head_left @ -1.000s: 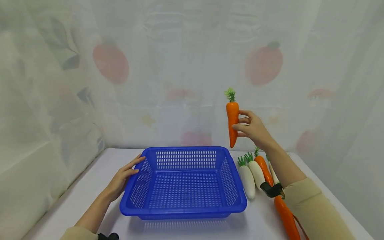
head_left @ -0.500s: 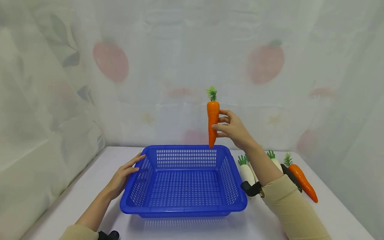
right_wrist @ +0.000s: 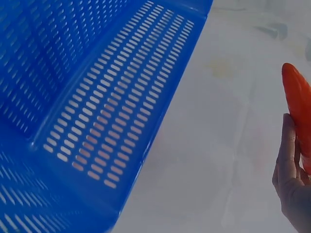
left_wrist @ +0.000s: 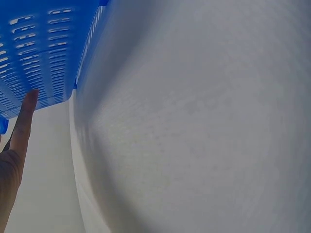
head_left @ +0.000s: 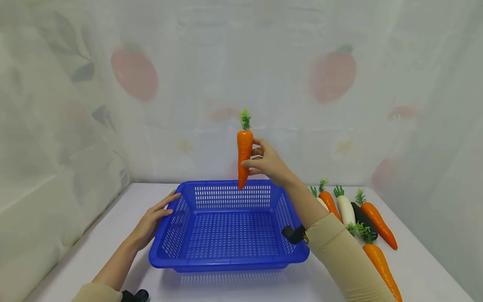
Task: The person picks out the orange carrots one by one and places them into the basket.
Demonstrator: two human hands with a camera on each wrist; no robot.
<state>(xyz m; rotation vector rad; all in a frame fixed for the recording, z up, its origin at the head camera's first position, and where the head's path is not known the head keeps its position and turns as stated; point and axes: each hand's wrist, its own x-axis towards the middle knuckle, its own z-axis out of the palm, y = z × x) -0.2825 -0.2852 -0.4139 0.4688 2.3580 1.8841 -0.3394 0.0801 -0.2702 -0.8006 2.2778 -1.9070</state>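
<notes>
The carrot (head_left: 245,151) has moved left to mid-frame, upright over the far side of the blue basket (head_left: 230,263), pinched in the fingers of the right hand (head_left: 269,163). Frame left, the left hand (head_left: 152,219) touches the basket, fingers outstretched.

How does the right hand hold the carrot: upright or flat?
Nearly upright: in the right hand, the carrot has leaves above and tip below.

An orange carrot (head_left: 244,153) with frilly green leaves stands nearly upright, tip down, pinched in the right grip (head_left: 271,162); the blue slotted basket (head_left: 230,264) sits lower, its rim touching the left grip (head_left: 151,219).
</notes>
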